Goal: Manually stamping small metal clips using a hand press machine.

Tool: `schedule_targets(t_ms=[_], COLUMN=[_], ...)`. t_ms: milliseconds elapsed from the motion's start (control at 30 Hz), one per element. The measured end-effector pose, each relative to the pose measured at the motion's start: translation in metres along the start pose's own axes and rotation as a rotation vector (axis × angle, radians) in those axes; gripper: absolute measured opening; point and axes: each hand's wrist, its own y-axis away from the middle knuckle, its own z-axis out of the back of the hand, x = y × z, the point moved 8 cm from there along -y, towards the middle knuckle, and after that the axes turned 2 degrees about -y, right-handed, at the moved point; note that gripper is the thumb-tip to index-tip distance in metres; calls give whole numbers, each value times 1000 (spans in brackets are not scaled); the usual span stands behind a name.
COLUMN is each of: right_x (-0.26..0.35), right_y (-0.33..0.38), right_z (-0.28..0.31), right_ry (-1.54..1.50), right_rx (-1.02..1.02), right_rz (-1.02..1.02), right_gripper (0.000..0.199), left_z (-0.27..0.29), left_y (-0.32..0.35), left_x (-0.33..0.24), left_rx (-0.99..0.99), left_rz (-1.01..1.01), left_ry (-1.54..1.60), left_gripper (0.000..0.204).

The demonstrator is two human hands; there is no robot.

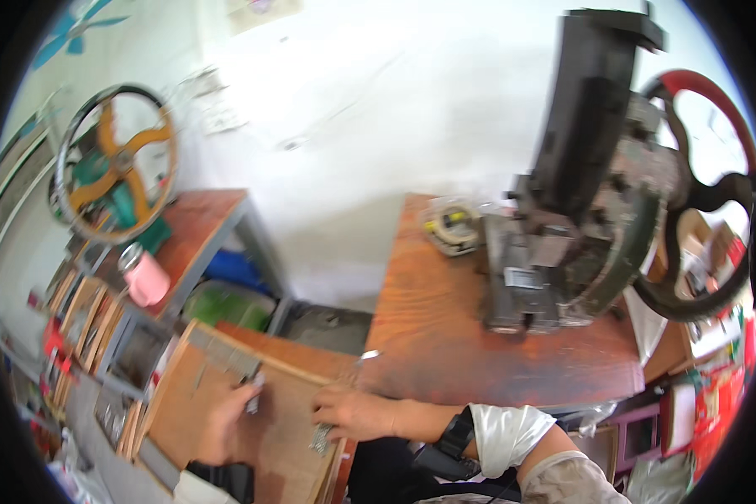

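Note:
A shallow wooden tray (290,382) with a raised rim lies in front of me, tilted in view. My left hand (225,420) is over it, slightly blurred, with thumb and finger closed on a small silvery metal piece (254,398). Just beyond its fingertips, a row of small grey metal pieces (231,358) lies along the tray's far side. My right hand (357,412) reaches over the tray's right edge with its fingers curled. Beneath its fingertips is a little heap of small metal parts (319,438); whether the fingers hold any of them is hidden.
To the right, a wooden bench (428,336) carries a heavy hand press (563,210) with a large wheel (689,202) and a tape measure (454,225). At the left, another bench bears a yellow-spoked wheel machine (122,164) and a pink bottle (145,277). A green container (227,304) sits below.

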Motion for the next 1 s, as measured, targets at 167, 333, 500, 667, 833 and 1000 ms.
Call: schedule_targets(t_ms=[167,333,500,667,833,1000], right_x=[50,64,64,60,61,65], right_y=[69,172,253,300,319,321], right_z=[72,120,141,137,142,172], right_ry=[-79,56,125,105,41,117], right_rx=[-209,-286,-380,-438,-518,-710], right_rz=[61,-92,-329,-381,-352,-347], right_gripper=[30,30,30,31,32,30], left_z=[-81,-272,-391,-437,-447,-429], left_y=[-3,50,80,87,80,80], left_x=[-81,-189,-217,-218,-220,-217], left_rx=[45,249,121,18,-75,-131], left_rz=[-183,-485,-878,-903,-819,-812], left_ry=[-611,-630,-729,-910,-849,-812], left_gripper=[32,43,38,43,40,41])
